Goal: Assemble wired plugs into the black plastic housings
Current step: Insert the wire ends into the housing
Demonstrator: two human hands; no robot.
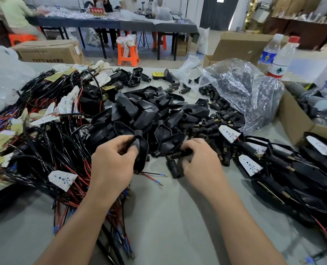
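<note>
Black housing (142, 150): you hold it on edge just in front of the housing pile (149, 111), with its round neck at the top by your fingertips.
Left hand (113, 165): fingers and thumb are curled round the housing near its neck, a full wrap and not a fingertip pinch.
Right hand (201, 161): fingers are curled down over a black plug (180, 154) just beside the housing. They hide most of it, so I cannot tell how firmly you have it.
Wire ends (156, 177): a red and a black lead trail out from under the housing onto the table (168, 217), their terminals bare.
Risk, snagging: the wire tangle (53, 140) lies close on your left. Lift the housing fast and the leads could catch and pull back out.
Risk, wrong pick: loose plugs (216, 121) crowd round your right hand, touching one another. You may drag up a neighbour or take one the wrong way round.
Risk, forcing: if the plug meets the neck tilted, pushing harder could pinch the leads or crack the plastic.
Risk, mixing: finished units (273, 165) lie near on your right. A half-done piece set down there would likely get lost among them.
</note>
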